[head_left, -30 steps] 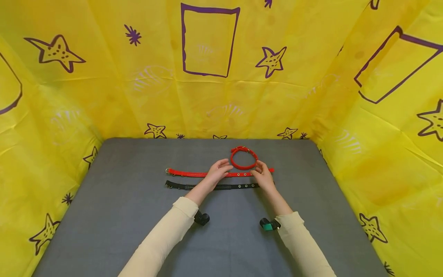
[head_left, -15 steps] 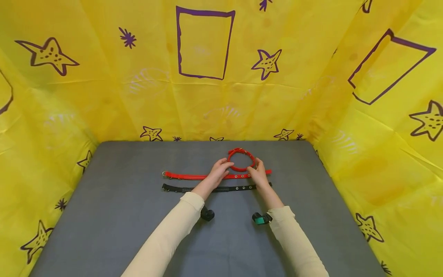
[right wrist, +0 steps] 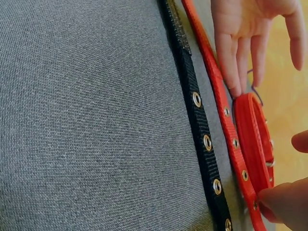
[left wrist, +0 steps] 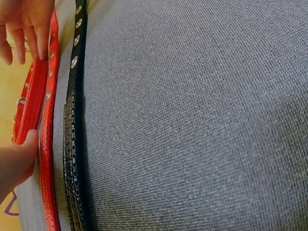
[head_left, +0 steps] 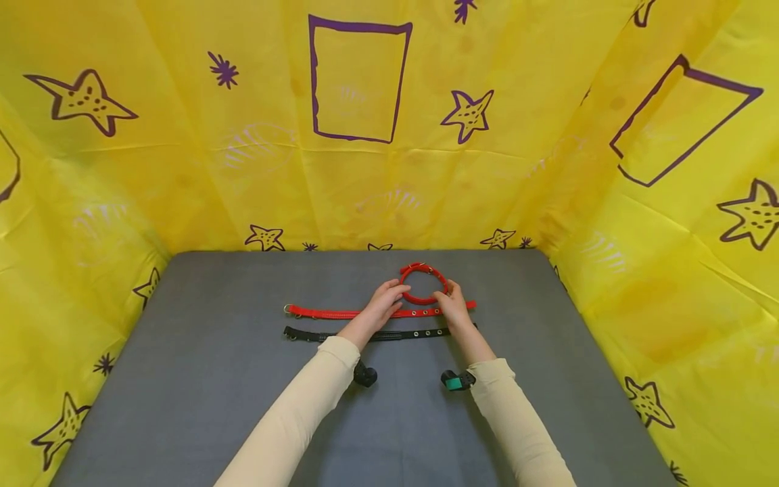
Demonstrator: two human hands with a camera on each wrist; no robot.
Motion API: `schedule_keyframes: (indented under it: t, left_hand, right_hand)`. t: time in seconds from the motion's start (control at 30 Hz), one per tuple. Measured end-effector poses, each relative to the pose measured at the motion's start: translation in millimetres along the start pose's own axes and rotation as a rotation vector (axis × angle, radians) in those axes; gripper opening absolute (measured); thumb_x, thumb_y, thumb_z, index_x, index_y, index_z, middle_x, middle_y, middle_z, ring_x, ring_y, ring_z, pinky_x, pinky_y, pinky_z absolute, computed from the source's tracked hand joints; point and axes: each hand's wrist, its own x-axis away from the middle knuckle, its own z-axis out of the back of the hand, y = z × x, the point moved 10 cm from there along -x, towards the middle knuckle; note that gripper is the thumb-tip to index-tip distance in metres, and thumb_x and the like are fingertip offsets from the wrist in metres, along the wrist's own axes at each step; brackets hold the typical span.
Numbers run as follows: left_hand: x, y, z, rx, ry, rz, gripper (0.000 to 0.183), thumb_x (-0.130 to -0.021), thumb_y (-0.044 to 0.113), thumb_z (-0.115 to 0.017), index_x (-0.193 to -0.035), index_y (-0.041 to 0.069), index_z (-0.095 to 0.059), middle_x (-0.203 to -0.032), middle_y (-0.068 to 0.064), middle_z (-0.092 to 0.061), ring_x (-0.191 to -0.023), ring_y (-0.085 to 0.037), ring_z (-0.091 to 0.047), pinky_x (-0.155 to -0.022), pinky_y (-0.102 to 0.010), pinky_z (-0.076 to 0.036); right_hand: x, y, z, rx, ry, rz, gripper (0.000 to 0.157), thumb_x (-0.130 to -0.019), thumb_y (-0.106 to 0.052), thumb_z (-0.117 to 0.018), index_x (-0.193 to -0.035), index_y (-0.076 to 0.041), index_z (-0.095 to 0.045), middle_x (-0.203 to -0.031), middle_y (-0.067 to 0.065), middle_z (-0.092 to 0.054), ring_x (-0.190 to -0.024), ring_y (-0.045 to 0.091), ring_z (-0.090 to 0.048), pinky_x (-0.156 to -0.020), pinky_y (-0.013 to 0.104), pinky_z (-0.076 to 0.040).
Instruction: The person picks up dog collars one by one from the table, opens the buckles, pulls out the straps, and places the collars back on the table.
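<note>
A red collar [head_left: 420, 299], buckled into a ring, stands on its edge near the back of the table. My left hand [head_left: 382, 302] is at its left side, the thumb touching the red band in the left wrist view. At the ring's right side is my right hand [head_left: 455, 304]; its thumb [right wrist: 281, 204] touches the band in the right wrist view. Fingers of both hands look mostly straight. Under the hands lies a second red collar [head_left: 328, 314], stretched out flat with eyelets. Parallel and nearer to me is a black collar [head_left: 389, 335], partly hidden by my forearms.
Grey cloth covers the table [head_left: 213, 379]. Yellow curtains [head_left: 268, 189] printed with purple stars rise at the back and both sides. A small black camera [head_left: 365, 374] sits at my left wrist, and another camera [head_left: 458, 381] with a green patch at my right.
Both hands have come closer to the ringed red collar and now touch its sides. The head view has shifted slightly. Both straight collars lie as before.
</note>
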Motion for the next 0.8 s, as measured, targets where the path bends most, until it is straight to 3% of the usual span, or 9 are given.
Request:
schedule_keyframes:
  t: [0.17,0.37,0.47,0.63,0.8]
  left_hand:
    - [-0.2,2.2,3.9,0.005,0.032,-0.01,0.063,-0.096,0.016,-0.06,-0.149,0.0,-0.032,-0.151,-0.019,-0.034,-0.137,-0.034,-0.036,-0.109,-0.04,-0.035]
    - [0.3,4.2,11.3,0.106,0.105,-0.03,0.053,-0.096,0.012,-0.059,-0.143,-0.002,-0.041,-0.141,-0.021,-0.044,-0.126,-0.034,-0.045,-0.105,-0.039,-0.04]
    - [1.5,2.4,15.8,0.151,0.142,-0.024,0.049,-0.096,0.01,-0.058,-0.141,-0.003,-0.044,-0.138,-0.021,-0.046,-0.123,-0.034,-0.048,-0.102,-0.04,-0.043]
    - [3.5,-1.0,22.5,0.202,0.18,-0.015,0.052,-0.095,0.007,-0.061,-0.142,-0.004,-0.041,-0.138,-0.023,-0.046,-0.122,-0.035,-0.049,-0.097,-0.038,-0.047]
    - [7.5,-1.8,24.3,0.228,0.183,0.006,0.061,-0.091,0.003,-0.066,-0.143,-0.009,-0.037,-0.139,-0.025,-0.046,-0.124,-0.033,-0.052,-0.096,-0.035,-0.048]
  right_hand:
    - [1,-3,1.8,-0.01,0.012,0.006,0.066,-0.092,0.0,-0.052,-0.149,0.01,-0.019,-0.155,0.026,-0.021,-0.14,0.037,-0.024,-0.114,0.046,-0.022]
    - [0,-6,4.2,-0.004,0.082,0.04,0.058,-0.094,-0.003,-0.055,-0.145,0.011,-0.03,-0.146,0.028,-0.034,-0.13,0.038,-0.038,-0.109,0.046,-0.031]
    - [1,-3,4.7,-0.012,0.126,0.044,0.057,-0.092,-0.002,-0.059,-0.142,0.01,-0.035,-0.141,0.028,-0.04,-0.121,0.036,-0.047,-0.103,0.041,-0.038]
    - [3,7,2.7,-0.058,0.155,0.013,0.057,-0.091,-0.001,-0.063,-0.142,0.007,-0.037,-0.138,0.026,-0.042,-0.104,0.026,-0.052,-0.083,0.024,-0.044]
    - [5,9,0.6,-0.115,0.167,0.003,0.06,-0.089,0.0,-0.066,-0.141,0.006,-0.038,-0.136,0.025,-0.041,-0.103,0.024,-0.05,-0.077,0.019,-0.044]
